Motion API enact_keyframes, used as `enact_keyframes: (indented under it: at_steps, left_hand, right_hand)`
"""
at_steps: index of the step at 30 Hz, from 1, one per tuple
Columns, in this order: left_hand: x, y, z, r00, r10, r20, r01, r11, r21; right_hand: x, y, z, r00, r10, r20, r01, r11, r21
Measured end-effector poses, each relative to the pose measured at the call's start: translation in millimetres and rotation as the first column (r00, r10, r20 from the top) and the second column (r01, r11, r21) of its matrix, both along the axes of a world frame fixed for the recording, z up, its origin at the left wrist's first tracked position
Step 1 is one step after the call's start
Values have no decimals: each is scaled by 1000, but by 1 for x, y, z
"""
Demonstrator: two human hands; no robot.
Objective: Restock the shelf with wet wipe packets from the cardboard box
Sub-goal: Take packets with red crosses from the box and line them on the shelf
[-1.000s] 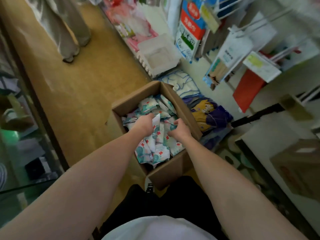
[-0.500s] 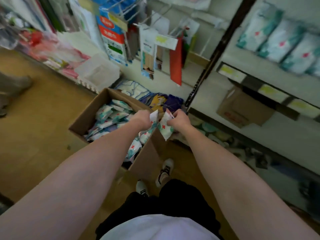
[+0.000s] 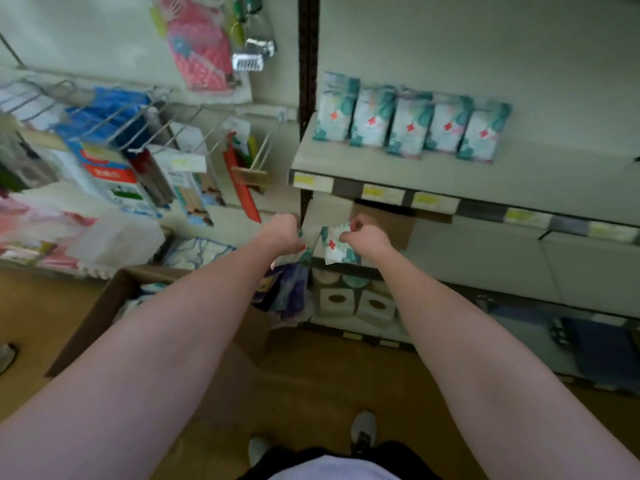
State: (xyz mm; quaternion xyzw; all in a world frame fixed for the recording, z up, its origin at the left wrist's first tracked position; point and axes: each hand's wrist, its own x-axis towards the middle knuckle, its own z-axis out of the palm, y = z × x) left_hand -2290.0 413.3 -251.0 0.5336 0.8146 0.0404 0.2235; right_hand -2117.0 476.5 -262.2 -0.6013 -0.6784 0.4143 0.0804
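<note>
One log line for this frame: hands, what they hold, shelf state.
left hand: grips wipe packets | right hand: grips wipe packet | shelf: five packets upright in a row, space to their right | box: on floor, lower left

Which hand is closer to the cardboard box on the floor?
Left. The left hand holds packets just above the box's far corner; the right hand, gripping a packet, is further right, toward the shelf.

Both hands, left hand (image 3: 284, 233) and right hand (image 3: 367, 237), now hold wet wipe packets (image 3: 333, 244) lifted clear of the cardboard box (image 3: 104, 313), just below the shelf (image 3: 381, 168) front edge.
</note>
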Motion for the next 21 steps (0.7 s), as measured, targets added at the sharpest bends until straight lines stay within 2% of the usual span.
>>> enact_keyframes:
  at_steps: [7, 9, 12, 15, 21]
  left_hand:
    - [72, 61, 38, 995, -52, -83, 54, 998, 22]
    - [90, 76, 46, 993, -51, -106, 55, 998, 33]
    - [114, 99, 57, 983, -73, -171, 82, 996, 47]
    - [132, 119, 66, 976, -70, -206, 85, 994, 65]
    - [156, 149, 82, 981, -111, -157, 126, 988, 88]
  right_hand:
    - [74, 64, 51, 995, -94, -43, 98, 992, 85]
    - [90, 76, 62, 998, -53, -42, 57, 994, 90]
    - [109, 92, 70, 999, 37, 39, -42, 990, 137]
    - [126, 102, 77, 997, 41, 70, -54, 981, 186]
    - [158, 124, 87, 996, -22, -85, 41, 973, 226]
